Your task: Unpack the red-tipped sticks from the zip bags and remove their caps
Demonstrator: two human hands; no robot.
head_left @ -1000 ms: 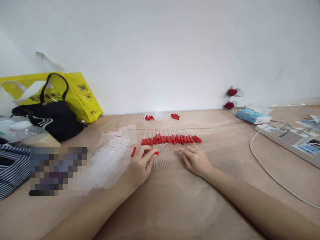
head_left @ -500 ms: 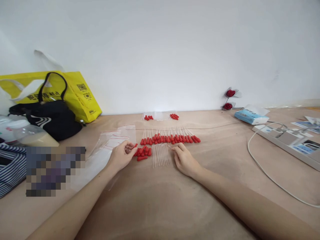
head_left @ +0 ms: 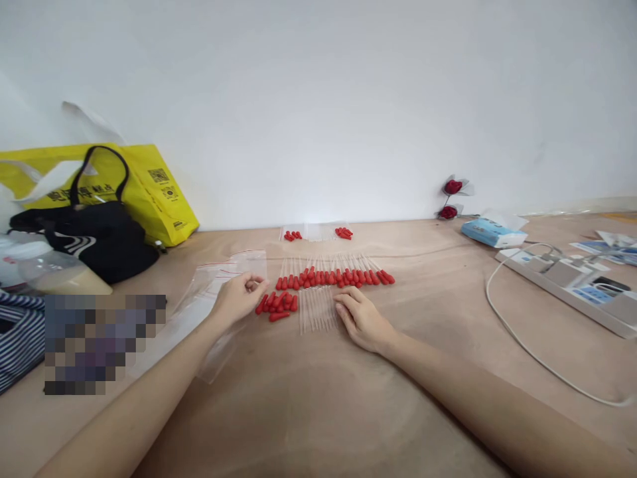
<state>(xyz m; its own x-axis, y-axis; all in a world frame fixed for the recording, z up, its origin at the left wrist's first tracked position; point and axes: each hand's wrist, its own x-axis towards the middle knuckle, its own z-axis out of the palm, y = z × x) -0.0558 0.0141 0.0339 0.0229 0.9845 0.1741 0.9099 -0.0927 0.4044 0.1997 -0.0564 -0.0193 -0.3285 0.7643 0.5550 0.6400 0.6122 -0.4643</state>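
Observation:
My left hand hovers over the clear zip bags, fingers loosely bent and apart, with nothing visible in them. Just right of it lies a small pile of red rubber dropper bulbs. My right hand rests on the table with bent fingers parted from the thumb, its fingertips at the right edge of a row of thin clear dropper tubes. Whether it touches a tube is hard to see. Behind both hands runs a row of droppers with red bulbs fitted, tubes pointing toward the wall.
Near the wall lies a clear bag with red bulbs on both sides. A yellow bag, a black bag and a bottle stand left. A tissue pack, artificial roses and a corded power strip are right.
My left hand has let go of a red bulb, which now lies at the pile's left end, and has drawn back slightly. My right fingers have loosened from their pinch beside the tubes.

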